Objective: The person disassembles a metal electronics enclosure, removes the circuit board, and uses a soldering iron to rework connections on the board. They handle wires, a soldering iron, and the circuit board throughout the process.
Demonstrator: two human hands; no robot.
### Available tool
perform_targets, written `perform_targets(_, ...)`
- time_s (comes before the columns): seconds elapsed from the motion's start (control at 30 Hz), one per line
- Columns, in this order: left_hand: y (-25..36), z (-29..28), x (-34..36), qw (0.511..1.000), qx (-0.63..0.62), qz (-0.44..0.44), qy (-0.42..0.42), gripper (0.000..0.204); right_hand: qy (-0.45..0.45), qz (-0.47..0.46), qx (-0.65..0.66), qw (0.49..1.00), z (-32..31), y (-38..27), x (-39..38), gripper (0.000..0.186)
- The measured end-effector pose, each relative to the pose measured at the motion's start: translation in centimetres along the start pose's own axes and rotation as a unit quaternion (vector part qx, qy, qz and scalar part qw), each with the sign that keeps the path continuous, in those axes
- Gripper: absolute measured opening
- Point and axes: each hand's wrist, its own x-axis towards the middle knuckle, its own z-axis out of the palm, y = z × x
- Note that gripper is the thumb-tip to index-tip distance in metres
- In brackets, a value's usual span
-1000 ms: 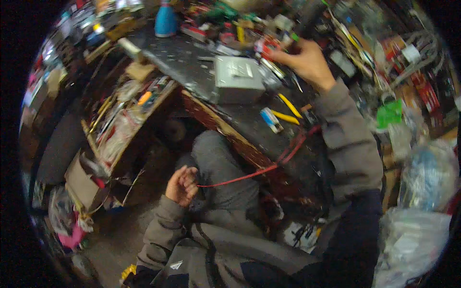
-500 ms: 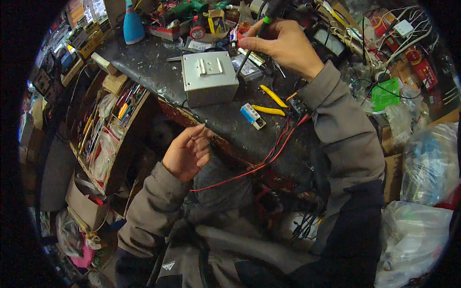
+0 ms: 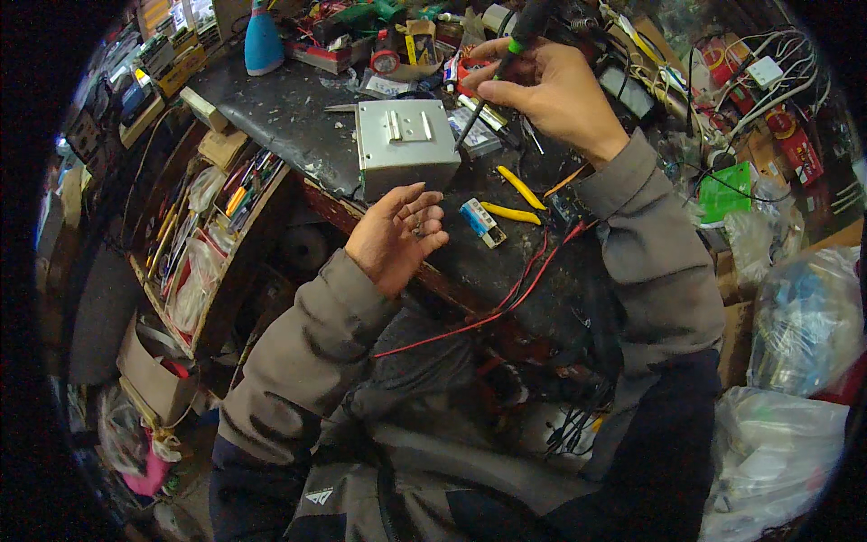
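Grey metal box (image 3: pixel 406 135) w/ two pale raised strips on top sits on the black bench (image 3: pixel 302 122), just beyond the left hand. Right hand (image 3: pixel 551 95) has thumb & fingers closed round a black stick-like tool (image 3: pixel 526 34) w/ a green band; kind of tool hard to tell, poss. a soldering iron. Its thin shaft slants down beside the box's right edge, contact or gap can't be told from here. Left hand (image 3: pixel 397 239) is half open, fingers loosely curled, nothing obvious in it; fingertips overlap the box's near side in view, can't tell if touching.

Progress, my guess: work's underway, def. not wrapped up. Done so far: tool's picked up, box is set upright within reach, visible faces look whole, no panel seen off. Not done: leads & tools aren't put away. Red lead (image 3: pixel 501 312) trails off the bench edge, no join to the box visible. Yellow-handled pliers (image 3: pixel 521 188) lie spread on the bench, unused atm, next to a small blue-white carton (image 3: pixel 483 223). How much is left on the box itself: can't say, its far & under sides are hidden
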Motion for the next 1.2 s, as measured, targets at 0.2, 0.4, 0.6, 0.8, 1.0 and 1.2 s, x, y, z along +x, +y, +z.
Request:
perform_targets(0.2,-0.2,0.0,1.2,0.999,-0.026,-0.027,-0.019,0.041,-0.022,-0.003,0.038,0.999,-0.9,-1.8,-0.8,0.042)
perform_targets(0.4,1.0,0.7,1.6,0.993,-0.053,-0.004,-0.103,0.048,-0.046,0.036,0.123,0.991,-0.8,-5.2,-1.1,0.049)
perform_targets(0.6,2.3,0.9,-0.7,0.994,-0.022,0.077,-0.073,0.024,-0.071,0.046,0.184,0.979,1.7,-6.4,-0.4,0.05)
perform_targets(0.8,9.4,-5.2,-0.9,0.984,0.146,0.099,0.032,0.024,-0.03,0.024,0.175,0.984,0.8,-7.4,5.2,0.045)
perform_targets(1.0,24.4,-12.5,11.0,0.851,0.51,0.102,0.074,0.018,-0.039,-0.007,0.143,0.989,1.2,-7.9,10.8,0.04)
perform_targets(1.2,28.8,-14.7,16.9,0.372,0.899,0.128,0.192,0.025,-0.051,-0.007,0.087,0.995,3.2,-6.7,13.7,0.04)
